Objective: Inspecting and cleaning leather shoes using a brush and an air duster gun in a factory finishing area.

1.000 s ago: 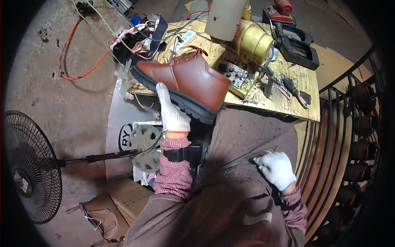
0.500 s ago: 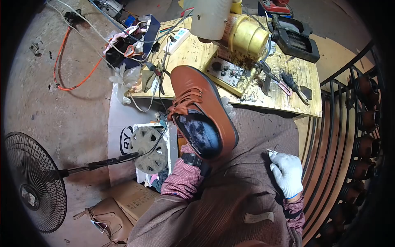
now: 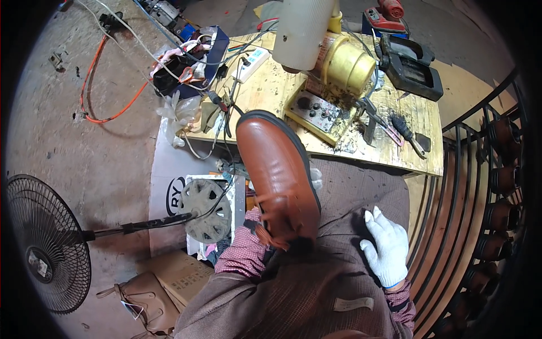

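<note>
1. I see a brown shoe (image 3: 276, 161) raised mid-view above the lap, toe pointing far and slightly left, laces (image 3: 276, 217) at its near end.
2. The left hand (image 3: 317, 178) supports it from underneath; the shoe hides most of the hand, with only pale glove fingertips showing past its right side.
3. The right hand (image 3: 387, 248), in a white glove, holds nothing. Its fingers are loosely spread over the right thigh; I cannot tell whether they touch the apron (image 3: 339, 265).
4. For good handling, I would support the shoe by its dark sole (image 3: 296, 138), fingers off the smooth leather, and turn it from the wrist so light reaches each side.
5. The toe overlaps the near edge of the bench (image 3: 395, 152) in my view; I cannot judge the gap. Cables (image 3: 227, 125) hang just left of the toe.
6. Beyond are a control box (image 3: 319, 110) and a yellow nozzle (image 3: 350, 65), so I would swing nearer, over the lap.
7. A rack (image 3: 446, 209) limits the right; a fan (image 3: 53, 243) stands well left.
</note>
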Motion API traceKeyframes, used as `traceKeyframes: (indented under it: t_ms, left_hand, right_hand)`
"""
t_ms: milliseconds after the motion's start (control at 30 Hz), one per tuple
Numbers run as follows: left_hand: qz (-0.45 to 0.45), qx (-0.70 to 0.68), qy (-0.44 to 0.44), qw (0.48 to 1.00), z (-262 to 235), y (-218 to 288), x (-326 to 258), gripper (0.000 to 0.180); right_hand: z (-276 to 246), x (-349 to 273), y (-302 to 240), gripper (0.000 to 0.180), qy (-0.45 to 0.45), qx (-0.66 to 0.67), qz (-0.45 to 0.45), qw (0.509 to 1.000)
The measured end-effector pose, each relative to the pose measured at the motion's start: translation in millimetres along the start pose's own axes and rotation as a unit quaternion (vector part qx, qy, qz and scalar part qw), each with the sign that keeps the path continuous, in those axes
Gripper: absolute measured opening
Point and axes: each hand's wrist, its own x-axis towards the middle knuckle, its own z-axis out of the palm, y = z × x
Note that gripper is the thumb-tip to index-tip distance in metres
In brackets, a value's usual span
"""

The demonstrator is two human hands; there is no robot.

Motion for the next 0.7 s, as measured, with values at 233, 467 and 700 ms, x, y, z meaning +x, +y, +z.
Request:
traceKeyframes:
  t_ms: [233,467,700]
  left_hand:
    - [-0.104,0.044,0.119,0.986,74,-29,-7,0.056]
    - [-0.101,0.230,-0.173,0.952,15,-12,42,0.096]
    - [-0.121,0.503,-0.232,0.824,210,-190,30,0.091]
  right_hand:
    - [-13,11,-35,0.062,-0.019,-0.003,-0.088,0.996]
    - [-24,-23,-49,0.054,-0.030,-0.058,-0.189,0.980]
    - [-136,-103,-99,0.055,-0.037,-0.122,-0.002,0.992]
